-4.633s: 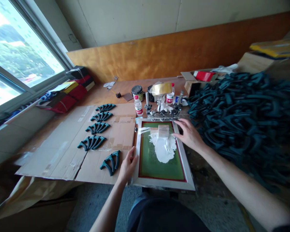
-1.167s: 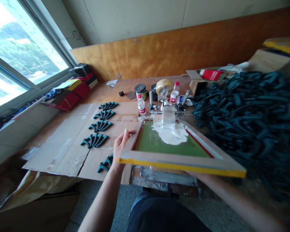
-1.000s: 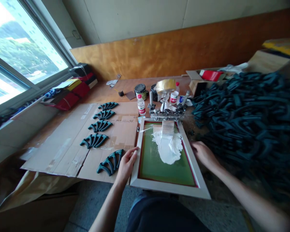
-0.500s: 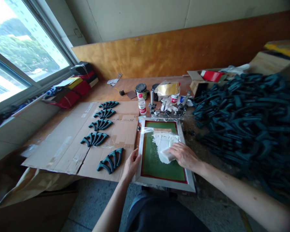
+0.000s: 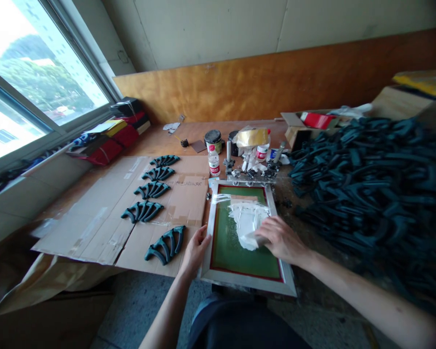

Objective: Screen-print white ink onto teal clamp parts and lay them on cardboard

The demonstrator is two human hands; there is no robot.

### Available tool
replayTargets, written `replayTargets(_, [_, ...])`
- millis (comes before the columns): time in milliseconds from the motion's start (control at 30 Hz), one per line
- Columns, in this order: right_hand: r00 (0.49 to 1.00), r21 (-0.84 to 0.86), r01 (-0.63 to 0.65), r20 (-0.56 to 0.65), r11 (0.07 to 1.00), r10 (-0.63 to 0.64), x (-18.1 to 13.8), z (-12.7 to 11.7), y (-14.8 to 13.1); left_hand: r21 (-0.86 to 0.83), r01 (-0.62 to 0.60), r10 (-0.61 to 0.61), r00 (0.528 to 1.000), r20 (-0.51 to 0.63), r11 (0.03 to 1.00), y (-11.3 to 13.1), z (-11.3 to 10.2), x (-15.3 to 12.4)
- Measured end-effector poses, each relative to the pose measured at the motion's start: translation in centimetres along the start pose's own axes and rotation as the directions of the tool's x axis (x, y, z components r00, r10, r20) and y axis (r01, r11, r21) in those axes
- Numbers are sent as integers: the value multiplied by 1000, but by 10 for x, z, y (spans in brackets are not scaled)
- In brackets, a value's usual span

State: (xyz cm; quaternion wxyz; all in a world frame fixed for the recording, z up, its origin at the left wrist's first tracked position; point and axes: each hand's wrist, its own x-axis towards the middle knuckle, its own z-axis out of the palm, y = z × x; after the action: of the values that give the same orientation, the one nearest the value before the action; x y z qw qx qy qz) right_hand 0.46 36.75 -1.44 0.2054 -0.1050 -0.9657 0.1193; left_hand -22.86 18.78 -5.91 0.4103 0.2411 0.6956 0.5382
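Note:
A printing screen frame [image 5: 240,284] with green mesh lies flat on the bench in front of me. White ink [image 5: 246,220] is smeared over the upper middle of the mesh. My right hand [image 5: 281,240] is closed on a clear squeegee [image 5: 253,238] pressed into the ink at mid-screen. My left hand [image 5: 197,250] rests on the frame's left edge, fingers curled against it. Beside that hand, on flattened cardboard [image 5: 94,228], lies a stack of dark teal curved parts [image 5: 164,244], with several more stacks in a row beyond it.
A big heap of the same teal parts [image 5: 378,189] fills the bench to the right. Behind the screen's hinge clamps [image 5: 252,173] stand a bottle [image 5: 213,162], ink tins [image 5: 212,137] and a tape roll [image 5: 250,136]. A window [image 5: 32,92] is on the left.
The screen was tilted up, then lowered flat. My right hand took the squeegee from the top of the mesh and has dragged it toward me through the white ink. My left hand stays on the frame.

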Motion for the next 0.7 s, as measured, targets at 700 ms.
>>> replayTargets(700, [846,-194,-522,6,830,533,-24,50,27,-363,-365,289,925,-246,858,171,49,14])
